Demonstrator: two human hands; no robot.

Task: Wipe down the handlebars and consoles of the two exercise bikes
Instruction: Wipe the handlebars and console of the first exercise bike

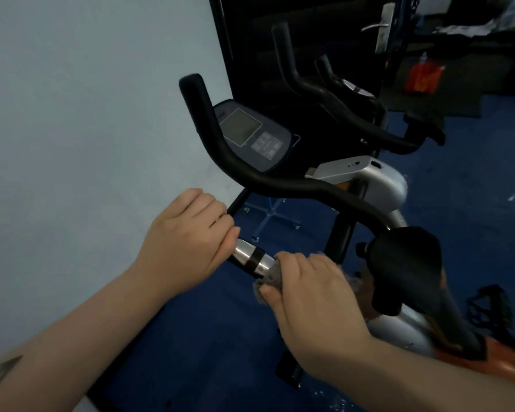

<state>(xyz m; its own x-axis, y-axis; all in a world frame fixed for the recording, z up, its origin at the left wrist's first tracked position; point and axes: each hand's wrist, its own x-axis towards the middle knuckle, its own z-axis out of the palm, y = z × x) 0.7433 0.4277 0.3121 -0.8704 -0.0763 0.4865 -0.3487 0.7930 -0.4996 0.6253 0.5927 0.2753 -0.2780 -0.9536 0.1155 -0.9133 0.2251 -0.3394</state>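
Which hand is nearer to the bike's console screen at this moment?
Left. The left hand grips the handlebar's near end, just below and left of the console. The right hand, holding a grey cloth on the metal grip sensor, is lower, farther away.

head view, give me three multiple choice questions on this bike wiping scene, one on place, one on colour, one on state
1. Where is the grey cloth?
A. on the console
B. on the lower handle's metal grip, under the right hand
C. on the floor

2. What colour is the floor?
A. blue
B. red
C. white

3. What is the left hand doing?
A. hanging free
B. pressing console buttons
C. gripping the lower handle beside the metal grip

Answers: 1 B, the right hand presses the cloth on the metal grip. 2 A, blue shows all around the bikes. 3 C, its fingers curl over the bar, well below the console.
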